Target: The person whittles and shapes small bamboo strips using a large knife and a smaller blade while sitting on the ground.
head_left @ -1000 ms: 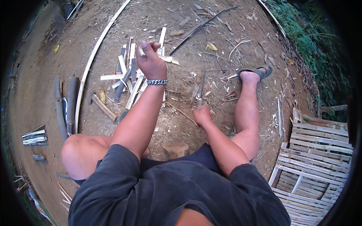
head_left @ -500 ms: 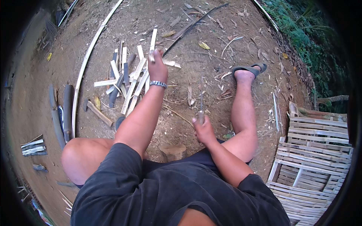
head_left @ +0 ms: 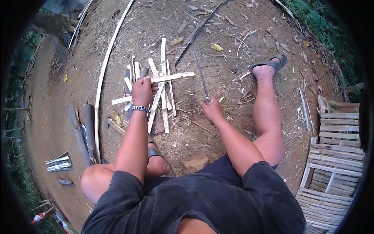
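Observation:
My left hand (head_left: 144,93), with a chain bracelet at the wrist, is closed on a pale split bamboo strip (head_left: 171,77) that points right, held across the pile. Beneath and around that hand lies a loose heap of bamboo strips (head_left: 166,115), some pale, some dark-skinned, crossing one another. My right hand (head_left: 212,110) grips the handle of a knife (head_left: 201,74); its long narrow blade points away from me, apart from the strip. A wooden-handled tool (head_left: 116,126) lies left of the heap, partly hidden by my left forearm.
A wood block (head_left: 194,163) stands on the ground between my legs. Dark bamboo poles (head_left: 89,130) and a long pale strip (head_left: 104,74) lie to the left. On the right is a slatted bamboo platform (head_left: 331,171). A dark pole (head_left: 200,29) lies ahead among dry leaves.
My left hand has drawn back toward me and left, and the strip in it now shows lying crosswise. My right hand has moved slightly forward with the knife. The view has shifted a little.

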A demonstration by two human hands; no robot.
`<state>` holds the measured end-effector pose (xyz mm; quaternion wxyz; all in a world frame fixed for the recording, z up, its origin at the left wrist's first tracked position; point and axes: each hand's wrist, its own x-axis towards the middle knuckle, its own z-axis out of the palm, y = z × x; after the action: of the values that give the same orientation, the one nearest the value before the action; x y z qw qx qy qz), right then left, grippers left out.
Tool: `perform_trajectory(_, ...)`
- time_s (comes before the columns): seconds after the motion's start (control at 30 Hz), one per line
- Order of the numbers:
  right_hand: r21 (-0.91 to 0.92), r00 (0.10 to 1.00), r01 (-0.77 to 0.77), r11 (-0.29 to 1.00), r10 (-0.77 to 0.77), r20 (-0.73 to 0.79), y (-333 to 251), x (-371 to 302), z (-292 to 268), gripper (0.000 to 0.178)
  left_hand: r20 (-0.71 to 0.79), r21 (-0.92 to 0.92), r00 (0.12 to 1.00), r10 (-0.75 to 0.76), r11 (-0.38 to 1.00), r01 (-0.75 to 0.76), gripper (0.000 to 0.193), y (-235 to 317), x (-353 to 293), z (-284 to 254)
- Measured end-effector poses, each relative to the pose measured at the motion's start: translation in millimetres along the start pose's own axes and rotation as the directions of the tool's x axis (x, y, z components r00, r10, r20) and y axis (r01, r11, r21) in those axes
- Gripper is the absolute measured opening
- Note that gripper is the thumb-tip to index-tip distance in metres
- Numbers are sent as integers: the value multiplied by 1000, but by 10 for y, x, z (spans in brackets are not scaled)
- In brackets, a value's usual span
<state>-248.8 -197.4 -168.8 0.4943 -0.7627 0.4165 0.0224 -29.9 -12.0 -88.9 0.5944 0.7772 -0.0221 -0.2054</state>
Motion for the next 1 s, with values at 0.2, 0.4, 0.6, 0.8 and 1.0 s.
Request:
perform_trajectory(0.2, -86, 997, 44, 995, -37, 74, -167, -147, -35, 41, 57, 352, 983, 175, 918, -184, 32, 393, -273, 316)
perform_trajectory(0.4, -16, 984, 70, 997, -67, 164, -614, -410, -273, 45, 219, 502, 945, 245, 802, -324, 35, 471, -373, 492)
perform_trajectory(0.6, -111, 989, -21, 994, 36, 140, -379, -381, -170, 45, 364, 739, 877, 315, 476, -477, 40, 463, -409, 525)
perform_trajectory(0.8, -120, 979, 99, 988, -75, 191, -706, -496, -320, 47, 343, 791, 880, 328, 403, -459, 35, 661, -799, 705)
perform_trajectory(1.0, -156, 980, 99, 983, -69, 186, -635, -437, -374, 25, 346, 779, 856, 384, 391, -490, 32, 613, -822, 758)
